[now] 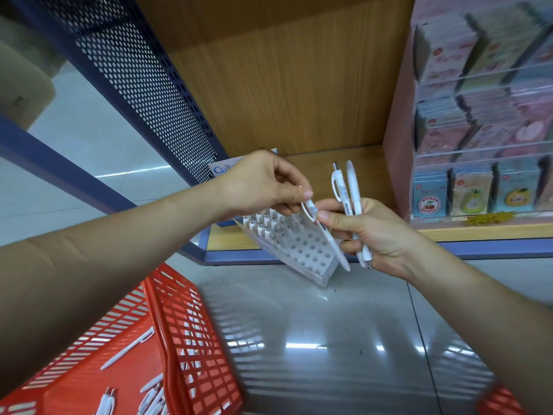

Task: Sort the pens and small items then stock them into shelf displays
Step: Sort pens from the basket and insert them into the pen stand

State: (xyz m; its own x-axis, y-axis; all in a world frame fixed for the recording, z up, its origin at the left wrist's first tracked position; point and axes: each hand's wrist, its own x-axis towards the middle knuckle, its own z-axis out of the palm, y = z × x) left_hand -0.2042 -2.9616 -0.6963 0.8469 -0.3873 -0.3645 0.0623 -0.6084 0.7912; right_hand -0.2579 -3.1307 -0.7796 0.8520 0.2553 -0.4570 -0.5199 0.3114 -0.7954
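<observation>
My left hand [263, 182] pinches the clip end of a white pen [332, 241] that slants down to the right. My right hand [377, 235] grips two more white pens [348, 187] upright in its fist, and its thumb and forefinger touch the slanted pen too. Just behind and below both hands a white pen display block [302, 250] with rows of holes tilts off the front of the wooden shelf [371, 166]; several pens stand in its back rows. More white pens lie in the red basket [191, 333] at the lower left.
A clear rack of sticker packs [478, 145] fills the shelf's right side. A blue perforated metal upright [143, 82] runs diagonally at the left. Grey glossy floor [329, 339] lies below the shelf. Another red basket corner [499, 399] shows at the lower right.
</observation>
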